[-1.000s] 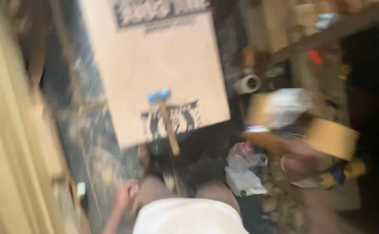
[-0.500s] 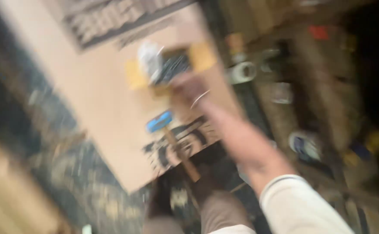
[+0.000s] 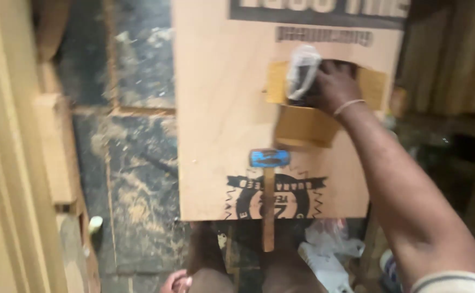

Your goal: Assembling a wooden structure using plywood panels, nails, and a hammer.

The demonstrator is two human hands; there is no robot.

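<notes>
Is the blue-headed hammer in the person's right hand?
No, the hammer lies alone on the plywood sheet, while the right hand rests farther up.

Right arm stretched forward and up across the view, bare forearm, pale sleeve cuff at the upper arm, thin band at the wrist. Right hand (image 3: 335,84) palm down, fingers curled closed. Left hand (image 3: 176,282) low, only partly visible.

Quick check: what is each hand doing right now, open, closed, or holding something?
Left hand: low at the frame's bottom edge, mostly cut off; open or closed cannot be told.
Right hand: resting on a plastic-wrapped bundle on the plywood sheet; grip unclear.
</notes>
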